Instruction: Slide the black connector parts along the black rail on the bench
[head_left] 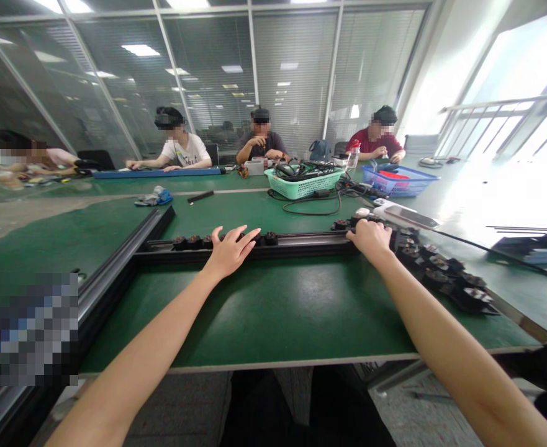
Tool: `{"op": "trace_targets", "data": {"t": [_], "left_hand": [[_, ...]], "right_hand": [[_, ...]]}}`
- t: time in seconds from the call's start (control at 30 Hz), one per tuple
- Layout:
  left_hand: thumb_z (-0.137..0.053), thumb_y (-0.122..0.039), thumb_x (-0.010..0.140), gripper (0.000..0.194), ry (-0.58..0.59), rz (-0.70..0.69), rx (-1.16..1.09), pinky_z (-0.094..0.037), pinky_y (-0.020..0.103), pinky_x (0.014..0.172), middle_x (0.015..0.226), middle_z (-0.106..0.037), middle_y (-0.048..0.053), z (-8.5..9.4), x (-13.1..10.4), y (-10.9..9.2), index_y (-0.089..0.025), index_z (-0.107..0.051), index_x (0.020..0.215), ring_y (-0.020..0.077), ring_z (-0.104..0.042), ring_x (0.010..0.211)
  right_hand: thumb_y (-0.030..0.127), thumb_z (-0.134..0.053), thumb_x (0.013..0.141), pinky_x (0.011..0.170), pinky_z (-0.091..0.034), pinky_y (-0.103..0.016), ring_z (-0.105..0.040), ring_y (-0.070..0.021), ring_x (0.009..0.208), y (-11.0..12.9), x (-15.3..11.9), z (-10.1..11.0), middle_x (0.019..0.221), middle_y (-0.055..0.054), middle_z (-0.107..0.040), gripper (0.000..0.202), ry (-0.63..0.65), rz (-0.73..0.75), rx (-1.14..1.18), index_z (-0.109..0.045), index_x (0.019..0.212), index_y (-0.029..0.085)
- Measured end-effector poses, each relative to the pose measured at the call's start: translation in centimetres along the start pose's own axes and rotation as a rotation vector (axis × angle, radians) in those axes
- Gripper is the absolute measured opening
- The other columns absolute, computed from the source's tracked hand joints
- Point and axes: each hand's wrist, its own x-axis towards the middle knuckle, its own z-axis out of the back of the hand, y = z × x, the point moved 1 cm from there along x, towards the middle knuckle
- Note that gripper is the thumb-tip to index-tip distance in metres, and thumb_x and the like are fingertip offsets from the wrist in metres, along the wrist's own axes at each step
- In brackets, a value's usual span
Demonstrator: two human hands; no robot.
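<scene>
A long black rail [308, 242] with a shiny metal channel lies across the green table in front of me. Several small black fittings with metallic tops [194, 242] sit in a row along its left half. Over them is my left hand [229, 251], fingers spread, hiding part of the row. At the rail's right end my right hand [370, 241] has its fingers curled downward; what they grip, if anything, is hidden. More of these black fittings [434, 264] lie clustered beside and to the right of that hand.
Another black rail [115, 257] runs diagonally at left. A green basket [296, 186] of cables and a blue basket [401, 181] stand farther back. A phone [410, 217] lies at right; gloves [154, 197] lie at left. Several people sit across the table.
</scene>
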Motion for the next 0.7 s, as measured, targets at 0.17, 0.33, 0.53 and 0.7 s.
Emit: {"op": "trace_targets", "data": {"t": [0.17,0.33,0.53,0.7], "left_hand": [[-0.027,-0.046,0.109,0.049,0.009,0.005,0.005,-0.012,0.06,0.119,0.149,-0.057,0.013,0.07,0.0,-0.04,-0.038,-0.052,0.151,0.0278,-0.056,0.134],[-0.027,-0.046,0.109,0.049,0.009,0.005,-0.003,-0.013,0.06,0.119,0.15,-0.057,0.013,0.08,-0.01,-0.01,-0.039,-0.051,0.151,0.0283,-0.056,0.134],[-0.027,-0.047,0.109,0.05,0.013,0.005,0.007,-0.013,0.06,0.119,0.15,-0.057,0.014,0.11,-0.03,-0.06,-0.037,-0.052,0.151,0.0281,-0.057,0.133],[-0.027,-0.046,0.109,0.049,0.01,0.004,0.005,-0.013,0.06,0.119,0.15,-0.057,0.013,0.06,0.02,-0.02,-0.037,-0.051,0.151,0.028,-0.056,0.134]], "right_hand": [[0.038,-0.054,0.097,0.101,-0.036,-0.048,-0.059,-0.0358,0.121,-0.08,0.08,0.12,0.123,-0.025,-0.069,0.043,0.001,0.005,-0.022,-0.069,0.12,0.006],[0.039,-0.055,0.096,0.101,-0.037,-0.048,-0.059,-0.0357,0.121,-0.24,0.15,0.25,0.122,-0.024,-0.069,0.043,0.01,-0.003,-0.016,-0.07,0.12,0.006],[0.039,-0.057,0.096,0.101,-0.039,-0.048,-0.053,-0.0372,0.127,-0.37,-0.02,0.31,0.134,-0.026,-0.06,0.046,-0.023,-0.013,-0.006,-0.069,0.125,0.006],[0.037,-0.057,0.097,0.103,-0.039,-0.05,-0.05,-0.039,0.13,-0.82,0.19,0.29,0.138,-0.028,-0.055,0.046,-0.025,-0.039,0.008,-0.067,0.129,0.005]]}}
